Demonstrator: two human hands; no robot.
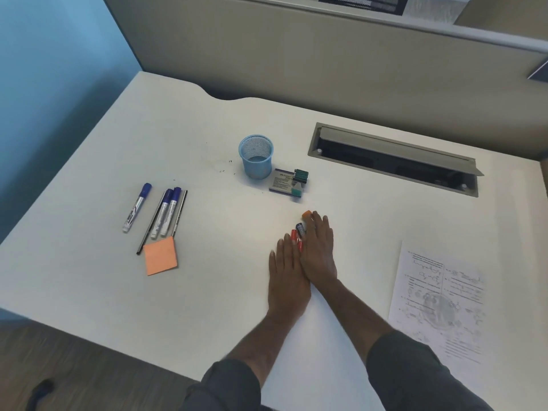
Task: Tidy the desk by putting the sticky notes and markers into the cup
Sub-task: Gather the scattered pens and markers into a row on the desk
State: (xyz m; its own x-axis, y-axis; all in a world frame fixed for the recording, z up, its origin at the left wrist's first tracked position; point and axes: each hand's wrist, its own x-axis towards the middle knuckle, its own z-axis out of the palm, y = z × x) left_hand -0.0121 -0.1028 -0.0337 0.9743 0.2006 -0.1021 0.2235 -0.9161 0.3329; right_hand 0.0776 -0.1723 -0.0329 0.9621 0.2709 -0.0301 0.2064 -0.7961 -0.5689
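A blue mesh cup [256,157] stands upright and empty in the middle of the white desk [207,292]. Three blue-capped whiteboard markers [164,213] and thin dark pens lie at the left, above an orange sticky-note pad [161,256]. Near the centre, a small bunch of markers [299,232] with red, blue and orange caps pokes out from under my hands. My right hand [319,249] lies flat over them, fingers stretched out. My left hand [287,275] lies flat beside it, its fingertips against the red markers.
A small card box with green-topped items [289,183] sits just right of the cup. A recessed cable tray [394,158] with its lid raised runs across the back right. A printed sheet [439,298] lies at the right. A partition wall stands behind the desk.
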